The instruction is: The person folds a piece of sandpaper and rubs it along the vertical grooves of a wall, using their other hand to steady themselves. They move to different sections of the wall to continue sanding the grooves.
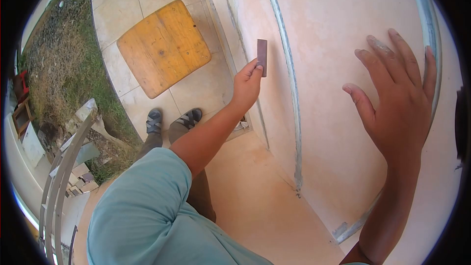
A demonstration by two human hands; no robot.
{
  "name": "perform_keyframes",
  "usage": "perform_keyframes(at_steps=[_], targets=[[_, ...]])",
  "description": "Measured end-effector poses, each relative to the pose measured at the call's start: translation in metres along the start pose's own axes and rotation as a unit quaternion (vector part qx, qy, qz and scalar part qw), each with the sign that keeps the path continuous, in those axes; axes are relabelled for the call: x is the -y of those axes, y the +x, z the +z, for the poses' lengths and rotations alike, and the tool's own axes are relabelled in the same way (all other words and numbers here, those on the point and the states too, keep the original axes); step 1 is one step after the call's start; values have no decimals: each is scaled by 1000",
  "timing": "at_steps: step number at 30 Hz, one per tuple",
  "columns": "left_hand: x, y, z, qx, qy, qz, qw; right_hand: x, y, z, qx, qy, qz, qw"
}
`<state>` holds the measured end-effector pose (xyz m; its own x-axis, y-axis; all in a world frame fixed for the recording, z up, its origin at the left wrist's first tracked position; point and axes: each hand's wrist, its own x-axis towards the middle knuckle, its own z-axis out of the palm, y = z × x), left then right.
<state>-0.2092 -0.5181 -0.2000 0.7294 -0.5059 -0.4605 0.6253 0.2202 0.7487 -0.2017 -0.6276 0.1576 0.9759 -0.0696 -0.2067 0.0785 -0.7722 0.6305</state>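
Note:
My left hand [248,83], at the end of the outstretched arm, is closed on a narrow brown sanding block [262,55]. Thumb and fingers pinch its lower part, and the block stands upright close to the pale plastered wall [338,98]. On the right, my right hand [400,93] lies with fingers spread over the same wall. Its little finger overlaps the grey-blue vertical strip [431,25] there, and nothing is in its grasp. Between the two hands another grey-blue strip [287,51] runs down the plaster.
A wooden stool [164,49] stands on the tiled floor [115,17], near my sandalled feet [171,119]. Left of the tiles lies a grassy strip [73,59]. A curved metal railing [64,172] rises at lower left, with stacked tile pieces [82,179] beyond it.

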Motion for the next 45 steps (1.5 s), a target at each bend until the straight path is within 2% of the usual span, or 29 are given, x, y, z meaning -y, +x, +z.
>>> perform_keyframes(at_steps=[2, 4, 7, 9, 12, 17, 19, 27, 35, 37, 40, 41, 43, 44, 45], targets=[[-11, -3, -25, 3, -33, 2, 999, 0, 2, -4, -10, 28, 5, 1000], [-20, -9, -58, -12, 8, -11, 1000, 3, -2, -6, -9, 56, 7, 998], [-29, -14, -116, 16, 59, -12, 998, 2, 0, -7, -9, 73, 15, 997], [-53, -23, -135, -30, 90, -30, 995, 2, 0, -6, -33, 98, 11, 995], [-70, -27, -164, -41, 100, 19, 994, 4, 1, -9, -13, 84, 7, 996], [-84, -18, -177, -79, 45, 52, 995, 4, 5, -15, 40, 67, 3, 997], [-77, -5, -179, -106, 15, 32, 994, 5, 9, -15, 52, 67, 3, 996], [-47, 25, -179, -95, -8, -19, 995, 2, 9, -13, 108, -39, -26, 993], [-42, 46, -191, -53, 1, -68, 996, 0, 4, -14, 142, -1, -13, 990], [-47, 49, -195, -70, 13, -107, 992, 1, 4, -13, 155, 27, 6, 988], [-55, 53, -197, -78, 20, -123, 989, -9, 7, -16, 149, 8, -15, 989], [-57, 54, -196, -80, 29, -137, 987, -23, 9, -20, 191, -112, -170, 960], [-57, 55, -196, -87, 23, -138, 986, -23, 9, -20, 224, -231, -315, 893], [-57, 56, -193, -90, 13, -139, 986, -10, 7, -16, 195, -116, -178, 958], [-56, 55, -191, -92, 2, -141, 986, -3, 6, -15, 159, 5, -36, 987]])
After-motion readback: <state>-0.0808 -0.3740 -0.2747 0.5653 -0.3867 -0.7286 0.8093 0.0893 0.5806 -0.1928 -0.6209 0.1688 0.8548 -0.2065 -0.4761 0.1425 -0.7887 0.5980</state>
